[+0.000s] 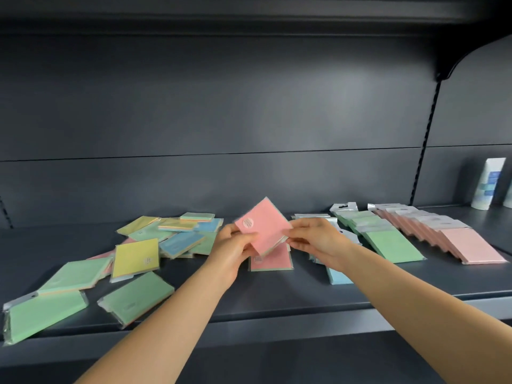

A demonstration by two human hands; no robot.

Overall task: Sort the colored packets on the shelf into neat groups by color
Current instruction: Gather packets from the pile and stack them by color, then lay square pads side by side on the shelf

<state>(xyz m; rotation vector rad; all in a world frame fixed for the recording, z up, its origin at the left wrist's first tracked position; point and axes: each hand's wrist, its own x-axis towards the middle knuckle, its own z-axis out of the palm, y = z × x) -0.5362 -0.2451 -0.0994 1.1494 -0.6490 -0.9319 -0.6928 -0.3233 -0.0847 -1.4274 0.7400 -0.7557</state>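
Both hands hold one pink packet [264, 224] tilted above the dark shelf [249, 297]. My left hand [234, 246] grips its lower left corner and my right hand [315, 239] pinches its right edge. Right under it a second pink packet [273, 259] lies flat. On the left sprawls a loose mix of green [135, 297], yellow [137, 257] and blue packets [180, 243]. To the right lie a row of blue packets [339, 277] partly behind my right wrist, a green row [393, 245] and a pale pink row [468, 245].
Two white tubes [486, 184] stand at the far right against the shelf's back wall. The shelf's front lip [277, 320] runs across below my forearms. An upper shelf overhangs at the top.
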